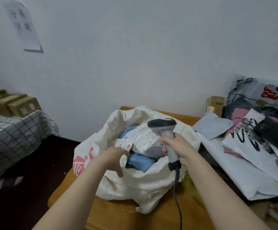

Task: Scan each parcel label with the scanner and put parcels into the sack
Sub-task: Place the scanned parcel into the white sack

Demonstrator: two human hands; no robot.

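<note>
Fingers [165,149] of my right hand [179,146] clench the scanner [162,124], left hand [115,156] slack above the sack [135,185]; another parcel [213,126], to their right, likely next.

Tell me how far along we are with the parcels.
Done: a silver parcel and a blue parcel, among others, already lie in the sack. In hand: the right hand grips the scanner above the sack; the left hand is spread open over its mouth. Left: a pile of parcels on the right is not yet bagged.
</note>
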